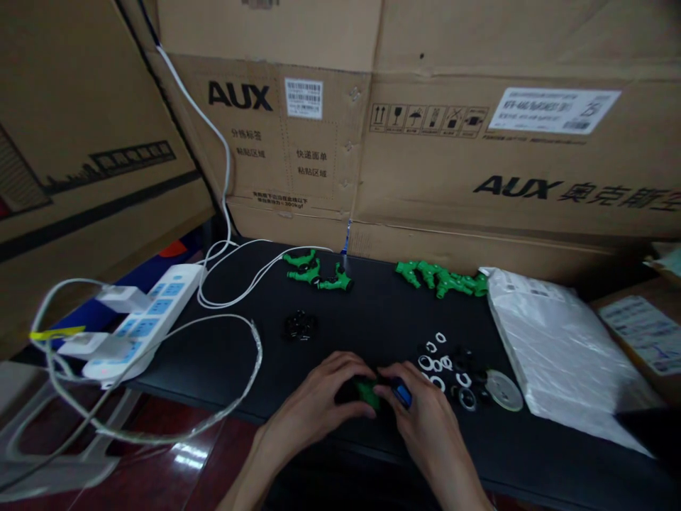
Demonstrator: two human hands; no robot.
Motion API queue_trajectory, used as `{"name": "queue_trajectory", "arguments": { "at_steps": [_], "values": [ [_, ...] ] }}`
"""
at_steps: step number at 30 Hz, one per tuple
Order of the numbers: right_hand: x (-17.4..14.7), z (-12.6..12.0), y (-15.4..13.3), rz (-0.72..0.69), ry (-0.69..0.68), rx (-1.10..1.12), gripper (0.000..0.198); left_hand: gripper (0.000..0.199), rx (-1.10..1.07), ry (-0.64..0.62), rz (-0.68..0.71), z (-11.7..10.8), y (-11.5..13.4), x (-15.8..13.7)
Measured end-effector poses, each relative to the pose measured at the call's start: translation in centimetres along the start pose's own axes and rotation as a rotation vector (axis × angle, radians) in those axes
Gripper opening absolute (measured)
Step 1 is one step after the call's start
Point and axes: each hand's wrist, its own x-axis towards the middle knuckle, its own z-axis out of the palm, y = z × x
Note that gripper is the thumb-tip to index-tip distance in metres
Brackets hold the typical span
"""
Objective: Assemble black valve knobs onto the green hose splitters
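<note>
Near the front edge of the black table, my left hand point(323, 392) has its thumb and fingers closed around a green plastic fitting point(368, 394), partly covered by the fingers. My right hand point(425, 408) is closed too, its fingertips meeting the fitting's right side. Tucked in that hand is a small blue-and-black object point(402, 392), whose kind I cannot make out. White and dark rings point(437, 365) lie scattered to the right of my hands. Beyond my left hand sits a small pile of black rings point(301, 326).
Green branched fittings stand at the back left point(319, 273) and back right point(441, 277). A white power strip point(143, 323) with looping cables lies left. On the right are a clear round disc point(504, 391) and a white plastic package point(558, 348). Large cardboard boxes point(425, 163) wall the back.
</note>
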Motion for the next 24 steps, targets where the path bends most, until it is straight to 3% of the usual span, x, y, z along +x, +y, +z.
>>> {"name": "queue_trajectory", "arguments": {
  "at_steps": [5,7,9,11,13,17,24],
  "values": [
    [-0.1,0.2,-0.2,0.059,0.007,-0.058,0.015,0.055,0.028,-0.008,-0.026,-0.1,-0.2,-0.3],
    [-0.1,0.1,-0.2,0.071,-0.001,-0.049,0.015,0.063,0.08,0.062,-0.041,-0.5,-0.7,-0.9],
    [-0.1,0.0,-0.2,0.08,-0.005,-0.031,0.014,0.051,0.181,0.22,-0.063,-1.4,-1.4,-1.7],
    [-0.1,-0.1,-0.1,0.079,0.001,-0.015,0.014,0.023,0.325,0.403,-0.079,-2.8,-2.3,-2.5],
    [0.0,-0.1,0.0,0.07,0.004,0.001,0.014,0.013,0.454,0.489,-0.086,-4.2,-3.0,-3.1],
    [-0.1,0.2,0.0,0.051,0.032,0.014,0.018,0.018,0.598,0.455,-0.074,-5.6,-3.9,-3.2],
    [-0.2,0.2,-0.6,0.056,0.044,-0.008,0.029,0.021,0.646,0.389,-0.065,-5.8,-5.1,-2.0]
  ]
}}
